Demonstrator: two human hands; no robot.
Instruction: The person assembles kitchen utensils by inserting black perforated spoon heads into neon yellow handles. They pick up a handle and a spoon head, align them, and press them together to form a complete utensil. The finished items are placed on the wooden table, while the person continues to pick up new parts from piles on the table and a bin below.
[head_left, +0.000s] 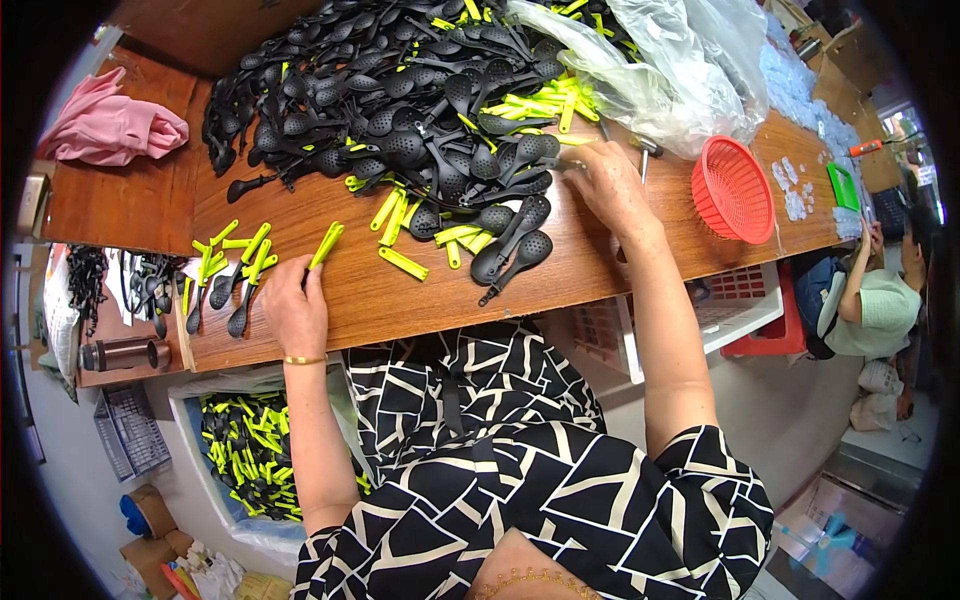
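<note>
Wooden table (355,290): black spoons (400,118) heaped, red basket (735,190) right, pink cloth (115,125) left.

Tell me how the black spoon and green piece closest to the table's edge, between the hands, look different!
The spoon is black; the green piece is bright yellow-green. The spoon has a rounded head, while the green piece is a straight bar. The spoon looks longer than the green piece. Both lie on the brown table.

I am seeing both bare forearms (665,310) extending forward. The person's bare left hand (297,312) is pinching, fingers curled; the bare right hand (608,188) is reaching farther out, knuckles facing up.
</note>
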